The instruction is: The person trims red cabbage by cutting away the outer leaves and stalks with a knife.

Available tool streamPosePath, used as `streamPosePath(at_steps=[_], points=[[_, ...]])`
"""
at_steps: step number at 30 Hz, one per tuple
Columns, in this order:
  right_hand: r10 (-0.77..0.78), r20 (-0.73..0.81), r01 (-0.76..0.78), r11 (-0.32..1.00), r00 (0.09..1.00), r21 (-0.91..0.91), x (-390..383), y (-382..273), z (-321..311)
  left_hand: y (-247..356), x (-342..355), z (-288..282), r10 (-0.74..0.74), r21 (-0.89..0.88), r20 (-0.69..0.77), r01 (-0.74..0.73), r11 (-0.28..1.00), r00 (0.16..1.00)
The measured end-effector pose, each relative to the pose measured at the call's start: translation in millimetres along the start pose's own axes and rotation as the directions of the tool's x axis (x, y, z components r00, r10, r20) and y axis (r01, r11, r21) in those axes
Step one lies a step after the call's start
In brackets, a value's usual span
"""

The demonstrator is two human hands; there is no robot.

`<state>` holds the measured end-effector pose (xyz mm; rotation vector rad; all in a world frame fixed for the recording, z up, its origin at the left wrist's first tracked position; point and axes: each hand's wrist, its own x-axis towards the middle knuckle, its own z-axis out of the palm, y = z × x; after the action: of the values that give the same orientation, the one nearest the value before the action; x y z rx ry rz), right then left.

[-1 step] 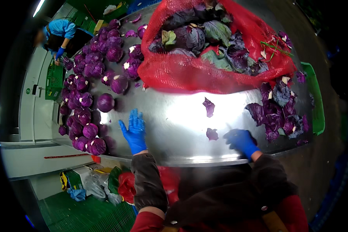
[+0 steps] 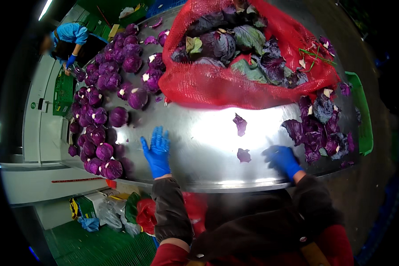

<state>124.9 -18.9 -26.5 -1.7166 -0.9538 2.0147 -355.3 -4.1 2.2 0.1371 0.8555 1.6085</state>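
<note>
My left hand (image 2: 157,153), in a blue glove, is open above the metal table (image 2: 204,146), fingers stretched away from me and nothing in them. A single trimmed red cabbage (image 2: 118,116) lies beyond it to the left, apart from the fingers. In a matching glove, my right hand (image 2: 283,160) is over the table's near edge, its fingers pointing left. Motion blurs them, and a faint streak shows beside them; whether they hold anything is unclear. Two loose purple leaves, one nearer (image 2: 243,155) and one farther (image 2: 240,124), lie between my hands.
Many trimmed red cabbages (image 2: 106,80) cover the table's left side. A red mesh sack (image 2: 217,86) of untrimmed cabbages lies open at the far side. Leaf scraps (image 2: 314,135) are heaped right, beside a green crate (image 2: 364,119). A person in blue (image 2: 70,33) stands far left.
The single cabbage has shifted slightly left, toward the others. My left hand has drawn a little right and nearer to me. My right hand has moved slightly right.
</note>
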Motion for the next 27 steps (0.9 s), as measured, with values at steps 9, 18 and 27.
streamPosePath(at_steps=[9, 18, 27], points=[[-0.317, -0.715, 0.306, 0.940, 0.622, -0.151, 20, 7, -223, -65, 6, 114, -0.080, 0.479, 0.146, 0.000, 0.878, 0.986], [-0.033, -0.586, 0.298, 0.884, 0.810, 0.361, 15, 7, -140, -109, 127, 268, 0.044, 0.712, 0.483, -0.422, 0.561, 0.874], [0.001, -0.575, 0.267, 0.885, 0.818, 0.382, 12, 4, -139, -124, 150, 194, 0.324, 0.807, 0.560, -0.413, -0.422, 0.763]])
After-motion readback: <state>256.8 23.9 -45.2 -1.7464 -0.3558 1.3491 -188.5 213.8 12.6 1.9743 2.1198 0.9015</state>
